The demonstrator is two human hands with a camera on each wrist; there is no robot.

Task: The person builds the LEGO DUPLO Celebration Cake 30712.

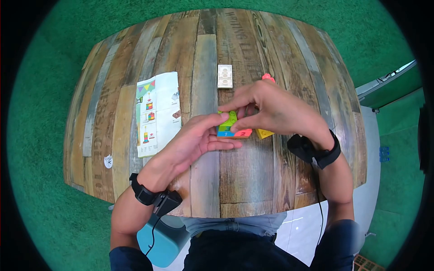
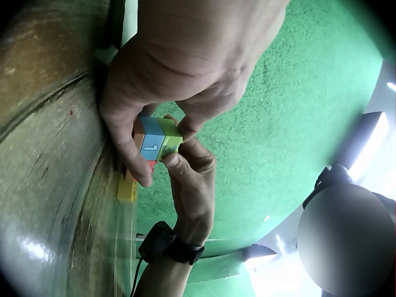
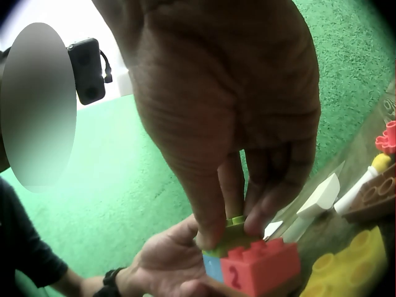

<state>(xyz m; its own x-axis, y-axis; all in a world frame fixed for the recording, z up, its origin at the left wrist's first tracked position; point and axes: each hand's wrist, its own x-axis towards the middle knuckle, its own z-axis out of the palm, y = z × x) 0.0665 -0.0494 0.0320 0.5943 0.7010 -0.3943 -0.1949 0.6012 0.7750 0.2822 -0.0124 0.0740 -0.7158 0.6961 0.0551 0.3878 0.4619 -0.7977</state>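
Observation:
A small stack of bricks is between the two hands: a green brick (image 1: 229, 118) on top of a blue brick (image 1: 224, 134) marked 1 and a red brick (image 3: 266, 266) marked 2, with an orange-brown layer (image 2: 138, 133) underneath. My left hand (image 1: 196, 137) holds the stack, its thumb on the green brick and its fingers along the side and below. My right hand (image 1: 282, 108) pinches the green brick between thumb and fingers. In the right wrist view, the right hand (image 3: 229, 105) hides part of the green brick.
A yellow brick (image 1: 265, 133) lies just right of the stack. Beyond it are a red flower-shaped piece (image 3: 387, 137) and a brown piece (image 3: 374, 195). A white block (image 1: 224, 76) lies farther back. An instruction sheet (image 1: 158, 113) and round sticker (image 1: 108, 161) are on the left.

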